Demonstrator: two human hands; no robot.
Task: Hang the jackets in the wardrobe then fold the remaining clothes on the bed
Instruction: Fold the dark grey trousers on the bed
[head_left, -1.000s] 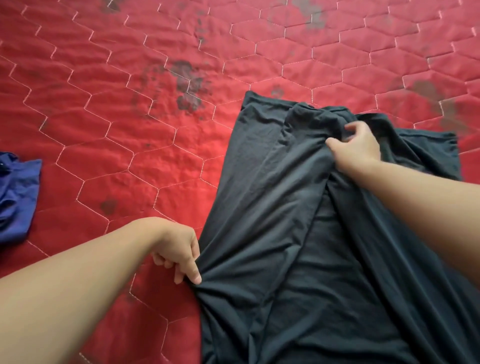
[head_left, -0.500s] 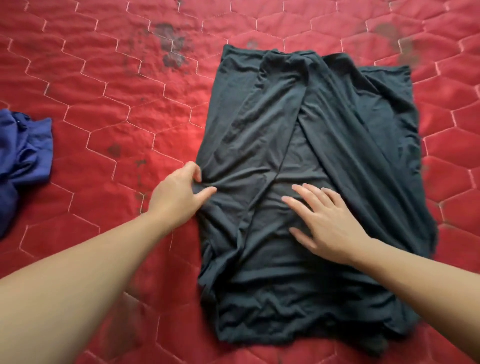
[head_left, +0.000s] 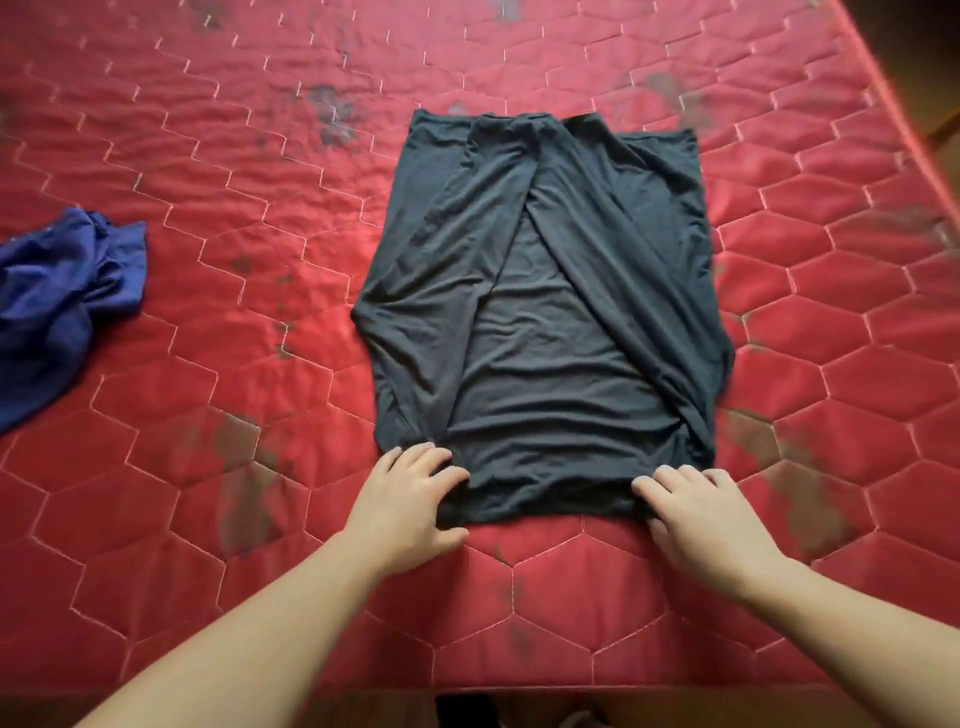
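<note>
A person's left hand grips the near left corner of a dark grey garment, fingers on top of the cloth and thumb curled under its hem, while the right hand rests on the near right corner with fingers spread over the fabric; whether its thumb pinches the hem cannot be made out. Both bare forearms reach in from the near edge of the bed. The garment lies flat on the red quilted mattress, slightly right of centre, its two sides folded inward so that they overlap at the far end and open into a narrow wedge toward the hands. Its near hem sits close to the near edge of the bed. A crumpled blue garment lies well apart at the bed's left edge. Dark stains mark the hexagon-stitched cover.
</note>
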